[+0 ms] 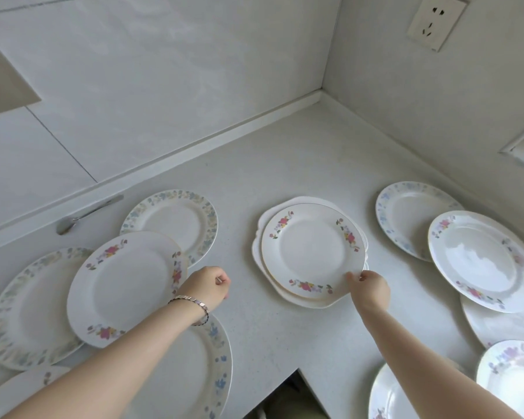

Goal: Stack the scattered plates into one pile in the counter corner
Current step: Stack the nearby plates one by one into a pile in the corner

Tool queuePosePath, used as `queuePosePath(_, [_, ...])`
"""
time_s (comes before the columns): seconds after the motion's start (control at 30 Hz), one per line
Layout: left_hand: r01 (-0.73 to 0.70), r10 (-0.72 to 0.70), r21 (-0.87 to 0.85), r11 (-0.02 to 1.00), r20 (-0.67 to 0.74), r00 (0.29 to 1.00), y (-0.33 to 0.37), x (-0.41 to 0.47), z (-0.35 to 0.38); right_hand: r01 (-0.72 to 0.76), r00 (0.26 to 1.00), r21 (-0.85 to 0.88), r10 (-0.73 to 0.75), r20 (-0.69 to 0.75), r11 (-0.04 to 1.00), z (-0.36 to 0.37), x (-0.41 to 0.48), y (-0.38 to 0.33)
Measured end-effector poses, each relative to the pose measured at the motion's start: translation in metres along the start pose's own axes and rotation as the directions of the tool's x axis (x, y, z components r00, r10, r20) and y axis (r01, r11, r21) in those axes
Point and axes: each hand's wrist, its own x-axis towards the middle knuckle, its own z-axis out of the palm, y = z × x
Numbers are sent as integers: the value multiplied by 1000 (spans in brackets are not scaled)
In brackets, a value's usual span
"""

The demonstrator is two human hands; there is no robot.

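Note:
Several white plates lie on the pale counter (285,164). In the middle a pink-flowered plate (312,252) rests on a larger plain plate with handles (265,219). My right hand (371,290) pinches the near right rim of the flowered plate. My left hand (206,285) grips the right rim of another pink-flowered plate (124,288), which overlaps a blue-leaf plate (31,309) and one behind it (176,219). A blue-flowered plate (200,373) lies under my left forearm. The counter corner (321,98) is far behind.
On the right a pink-flowered plate (481,261) overlaps a blue-rimmed plate (406,216), with more plates (511,379) near the bottom right edge. A metal spoon (85,214) lies by the back wall at left. A wall socket (436,22) sits upper right. The counter has a notch (294,391) at the front.

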Motion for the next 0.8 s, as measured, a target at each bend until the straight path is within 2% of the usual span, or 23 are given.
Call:
queuePosePath(0.13, [1, -1, -9, 1000, 10, 1000, -1, -1, -1, -99, 994, -45, 101, 29, 994, 1, 6, -6])
queuePosePath(0.23, [-10, 10, -4, 1000, 2, 1000, 1, 1, -3, -118, 992, -68, 122, 42, 991, 0, 11, -9])
queuePosePath(0.37, [-9, 9, -13, 1000, -3, 1000, 3, 2, -1, -139, 990, -2, 139, 37, 990, -6, 11, -14])
queuePosePath(0.53, [-6, 8, -36, 999, 39, 999, 4, -1, 5, -127, 990, 236, 137, -28, 963, -4, 0, -6])
queuePosePath(0.63, [10, -8, -43, 999, 46, 999, 2, 0, 7, -183, 983, 249, 181, 33, 951, -3, 7, -2])
queuePosePath(0.8, [32, -30, -64, 997, 32, 999, 0, -1, 6, -177, 980, 208, 152, 130, 962, 2, 6, 10])
